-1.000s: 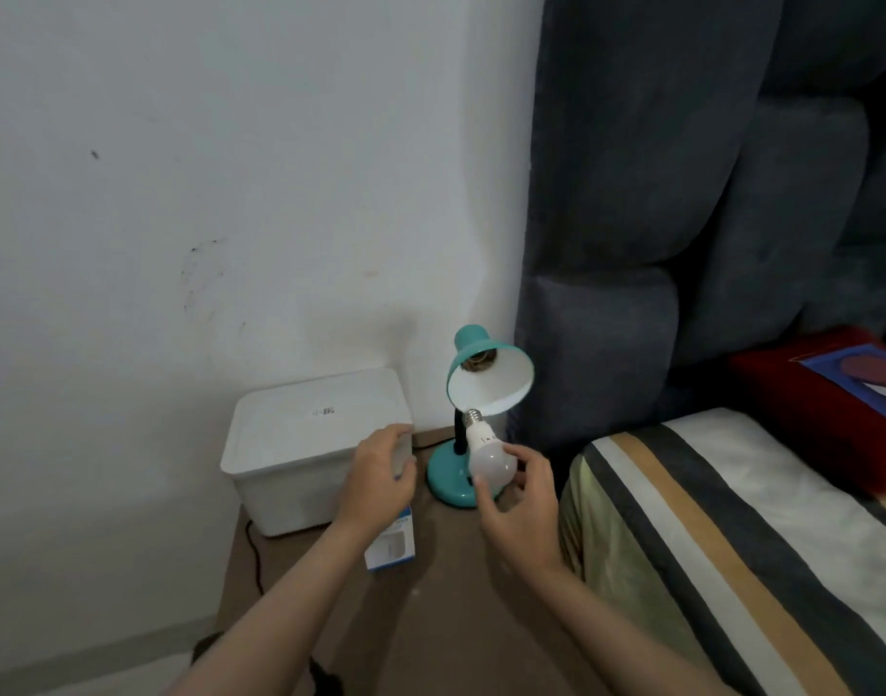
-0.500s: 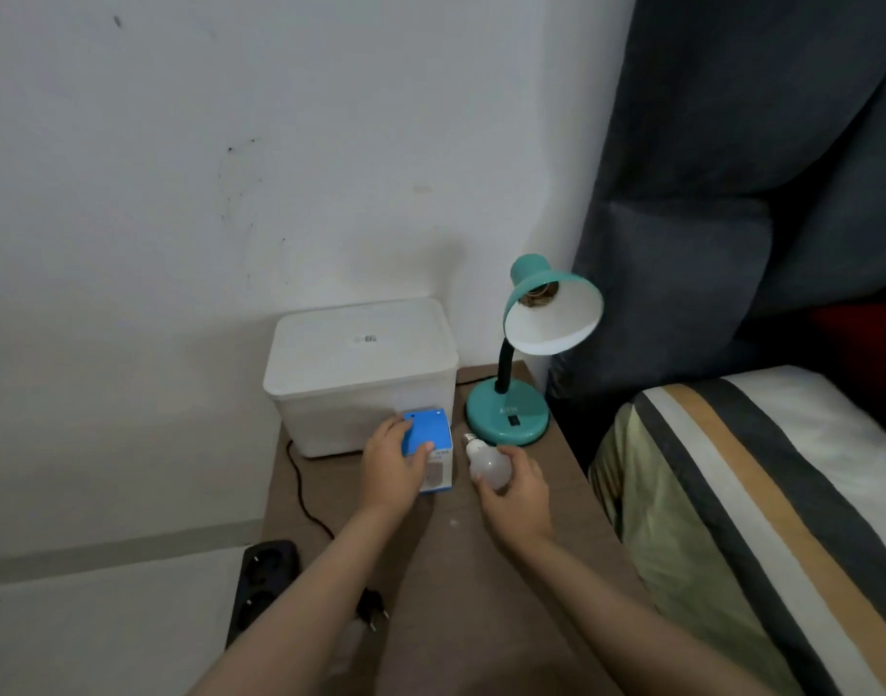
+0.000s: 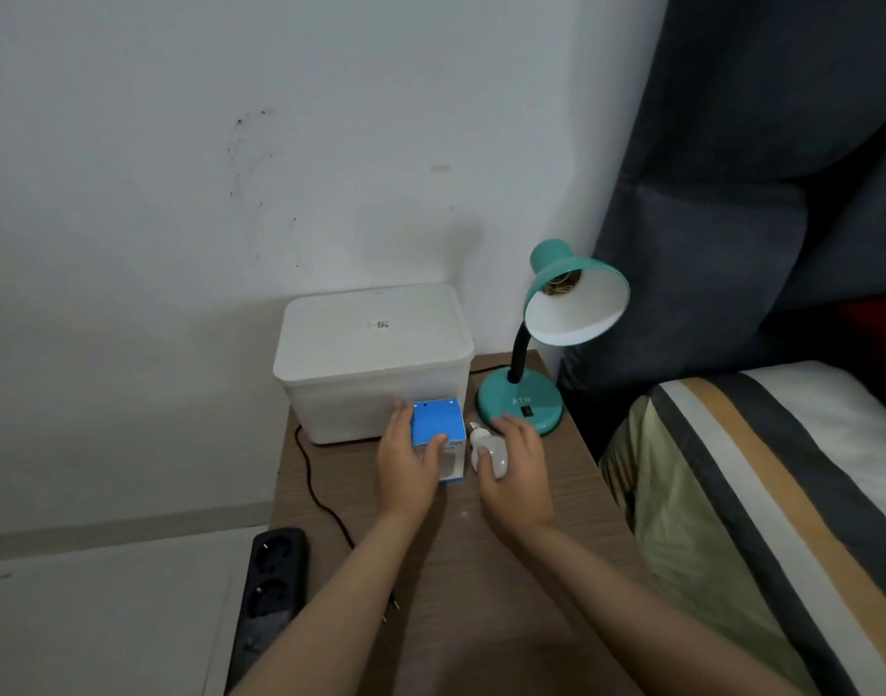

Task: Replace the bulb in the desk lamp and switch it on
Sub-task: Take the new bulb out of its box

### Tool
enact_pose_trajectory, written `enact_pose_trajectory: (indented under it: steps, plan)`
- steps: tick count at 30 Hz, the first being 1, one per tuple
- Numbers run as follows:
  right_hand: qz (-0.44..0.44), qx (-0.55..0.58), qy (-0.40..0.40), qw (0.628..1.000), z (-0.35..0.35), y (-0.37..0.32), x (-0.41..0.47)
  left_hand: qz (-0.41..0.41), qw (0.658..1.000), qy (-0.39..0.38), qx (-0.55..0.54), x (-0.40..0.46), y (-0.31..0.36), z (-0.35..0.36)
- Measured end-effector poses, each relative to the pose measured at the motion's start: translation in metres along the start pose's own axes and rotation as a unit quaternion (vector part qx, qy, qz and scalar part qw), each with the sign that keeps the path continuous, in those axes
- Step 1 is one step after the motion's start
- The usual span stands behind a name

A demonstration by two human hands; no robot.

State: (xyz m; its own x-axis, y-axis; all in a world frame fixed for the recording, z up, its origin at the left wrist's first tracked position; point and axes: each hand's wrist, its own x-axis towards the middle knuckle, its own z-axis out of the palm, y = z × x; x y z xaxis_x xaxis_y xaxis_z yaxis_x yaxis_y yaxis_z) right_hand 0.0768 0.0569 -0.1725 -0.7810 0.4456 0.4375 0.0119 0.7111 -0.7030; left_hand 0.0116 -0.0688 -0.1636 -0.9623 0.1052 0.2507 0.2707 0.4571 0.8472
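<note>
Bulb (image 3: 488, 452) lies under the curled right hand (image 3: 519, 474); left hand (image 3: 408, 462) clasps the box (image 3: 438, 434) beside. Release gently against rolling.

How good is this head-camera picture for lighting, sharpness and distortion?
Head view: dim, even room light with soft shadows; the lamp is unlit, its socket bare. Wide-angle bending curves the headboard. Both hands are mildly soft, the left hand on the blue box, the right hand on the bulb.
</note>
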Motion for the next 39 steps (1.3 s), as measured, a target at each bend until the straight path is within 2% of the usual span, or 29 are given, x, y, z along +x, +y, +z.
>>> enact_pose_trajectory:
  steps: [2, 4, 11, 17, 22, 26, 31, 39]
  plan:
    - [-0.043, 0.023, -0.027, 0.998, -0.002, -0.015, 0.003, -0.010, 1.000, 0.019, -0.012, -0.001, 0.001, 0.001]
    - [-0.040, 0.039, -0.055, 0.997, -0.001, -0.025, 0.008, -0.030, 0.999, 0.026, -0.009, -0.001, 0.003, 0.000]
    - [0.094, 0.090, -0.121, 0.984, 0.002, -0.032, 0.018, -0.046, 0.999, -0.001, 0.006, -0.005, 0.002, -0.014]
    - [0.135, 0.104, -0.158, 0.973, -0.002, -0.032, 0.017, -0.030, 0.999, -0.033, -0.012, -0.009, -0.002, -0.025]
    - [0.124, 0.079, -0.161, 0.976, -0.003, -0.034, 0.016, -0.022, 0.999, -0.029, -0.015, -0.012, 0.001, -0.026]
    - [0.122, 0.069, -0.161, 0.977, -0.002, -0.034, 0.017, -0.046, 0.998, -0.021, -0.027, -0.012, 0.000, -0.023]
    - [0.145, 0.093, -0.154, 0.973, 0.001, -0.035, 0.018, -0.072, 0.995, -0.021, -0.070, -0.007, -0.005, -0.019]
    - [0.151, 0.103, -0.141, 0.973, 0.003, -0.035, 0.016, -0.070, 0.992, -0.030, -0.103, -0.006, -0.013, -0.014]
